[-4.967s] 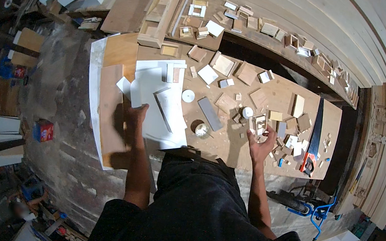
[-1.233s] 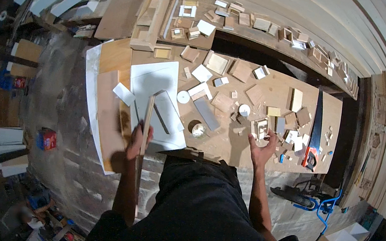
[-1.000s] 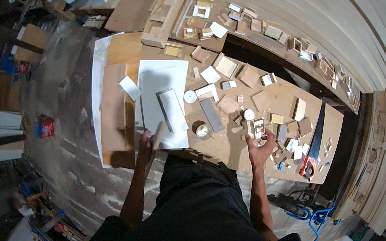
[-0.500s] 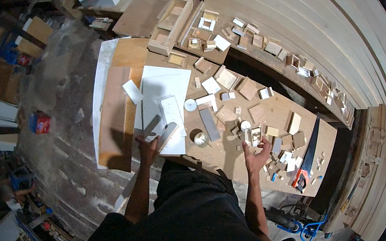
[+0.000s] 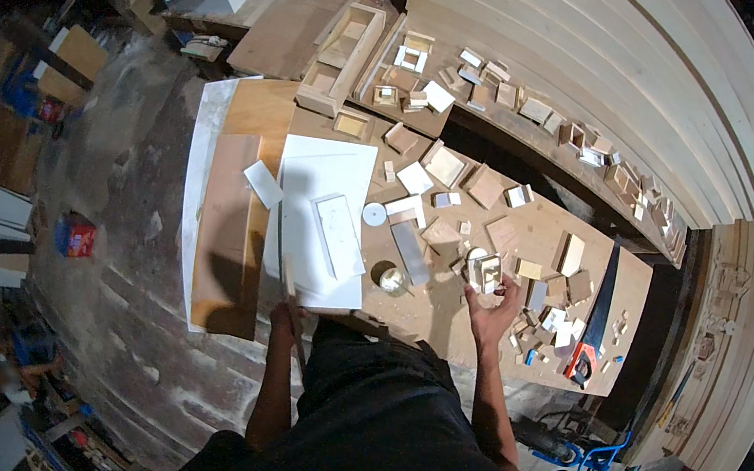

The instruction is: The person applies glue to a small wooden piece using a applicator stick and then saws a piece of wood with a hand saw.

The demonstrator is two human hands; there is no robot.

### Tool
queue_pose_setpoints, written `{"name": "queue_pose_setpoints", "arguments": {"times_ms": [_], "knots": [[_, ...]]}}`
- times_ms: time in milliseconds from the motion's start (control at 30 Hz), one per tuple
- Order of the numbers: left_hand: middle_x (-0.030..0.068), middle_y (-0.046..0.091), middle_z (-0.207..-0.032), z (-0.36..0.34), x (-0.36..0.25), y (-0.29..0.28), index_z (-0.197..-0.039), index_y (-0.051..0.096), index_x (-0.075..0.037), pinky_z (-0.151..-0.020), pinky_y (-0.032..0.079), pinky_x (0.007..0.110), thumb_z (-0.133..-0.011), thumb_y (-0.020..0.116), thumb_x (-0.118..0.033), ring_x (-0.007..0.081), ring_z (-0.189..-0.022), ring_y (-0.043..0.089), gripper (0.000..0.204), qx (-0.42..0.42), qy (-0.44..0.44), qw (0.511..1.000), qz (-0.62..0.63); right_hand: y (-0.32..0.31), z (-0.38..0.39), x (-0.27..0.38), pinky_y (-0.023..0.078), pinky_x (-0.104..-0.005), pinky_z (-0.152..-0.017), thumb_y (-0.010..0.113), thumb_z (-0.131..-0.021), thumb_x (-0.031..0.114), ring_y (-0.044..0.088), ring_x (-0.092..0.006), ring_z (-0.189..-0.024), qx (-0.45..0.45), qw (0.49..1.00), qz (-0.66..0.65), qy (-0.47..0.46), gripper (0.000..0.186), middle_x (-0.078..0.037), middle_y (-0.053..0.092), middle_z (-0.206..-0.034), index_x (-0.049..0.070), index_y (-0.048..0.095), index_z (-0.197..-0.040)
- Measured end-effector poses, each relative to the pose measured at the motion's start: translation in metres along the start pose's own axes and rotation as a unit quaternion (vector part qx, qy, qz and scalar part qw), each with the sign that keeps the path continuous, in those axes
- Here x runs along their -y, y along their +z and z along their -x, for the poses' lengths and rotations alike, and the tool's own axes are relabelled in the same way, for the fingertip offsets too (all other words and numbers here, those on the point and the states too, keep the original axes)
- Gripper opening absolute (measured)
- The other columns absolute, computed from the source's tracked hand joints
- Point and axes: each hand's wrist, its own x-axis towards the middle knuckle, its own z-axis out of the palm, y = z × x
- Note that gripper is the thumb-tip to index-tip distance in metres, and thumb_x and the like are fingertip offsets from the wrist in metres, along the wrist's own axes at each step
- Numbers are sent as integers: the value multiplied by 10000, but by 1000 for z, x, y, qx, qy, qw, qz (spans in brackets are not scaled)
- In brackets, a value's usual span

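My left hand point(image 5: 286, 318) is closed on a long narrow board point(image 5: 287, 279), seen nearly edge-on, at the front edge of the workbench. Beyond it lie white sheets point(image 5: 329, 164) with a white rectangular panel point(image 5: 338, 234) on top. My right hand point(image 5: 490, 319) grips the near side of a small open wooden box point(image 5: 487, 271), fingers and thumb on either side. Whether the box rests on the bench or is lifted, I cannot tell. A round white piece point(image 5: 477, 254) sits just left of the box. Left of that stands a round pot point(image 5: 390, 279).
Small wood blocks and boxes point(image 5: 483, 185) cover much of the bench. A handsaw with an orange-and-black handle point(image 5: 582, 364) lies at the right. Long pale boards point(image 5: 606, 35) are stacked behind a shelf of small boxes. A blue metal frame point(image 5: 599, 468) stands at lower right.
My left hand has drawn back slightly and turned the board, so its broad face no longer shows. My right hand stays on the small box. The whole view has shifted a little.
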Motion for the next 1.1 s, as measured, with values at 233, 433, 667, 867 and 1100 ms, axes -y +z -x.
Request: {"name": "queue_pose_setpoints", "arguments": {"times_ms": [233, 433, 667, 867, 1100], "knots": [[67, 620, -676, 8, 21, -15, -1032, 602, -124, -361, 444, 292, -979, 481, -453, 170, -418, 503, 354, 62, -41, 982, 172, 2, 2, 5, 493, -395, -769, 884, -648, 296, 567, -282, -864, 12, 1000, 16, -4, 637, -137, 568, -1032, 4, 589, -1131], [84, 620, -731, 31, 34, -34, -1092, 555, -118, -369, 464, 274, -981, 482, -478, 166, -440, 534, 383, 15, -32, 994, 107, 5, 4, 5, 493, -396, -767, 883, -649, 306, 573, -279, -878, 22, 1000, 4, -9, 629, -132, 570, -1036, 7, 589, -1118], [135, 646, -881, 38, 55, -46, -1185, 491, -101, -381, 456, 252, -989, 504, -472, 148, -428, 511, 419, 43, 44, 982, 178, 16, -1, 14, 465, -366, -792, 870, -647, 229, 537, -238, -857, 41, 998, -33, -16, 605, -116, 547, -1001, -2, 587, -1129], [110, 662, -858, 36, 52, -49, -1184, 525, -68, -372, 436, 256, -998, 511, -384, 135, -431, 505, 367, 46, 49, 990, 122, 44, -25, 43, 509, -413, -784, 889, -632, 320, 609, -307, -885, 87, 992, -59, -65, 647, -151, 598, -1061, 22, 591, -1123], [47, 671, -777, 65, 34, -38, -1065, 644, -31, -486, 496, 292, -890, 663, -212, 154, -568, 598, 252, 41, 75, 996, 28, 147, -82, 145, 523, -397, -784, 890, -627, 341, 626, -312, -902, 157, 972, -75, -161, 672, -162, 610, -1042, 17, 602, -1140]]}}
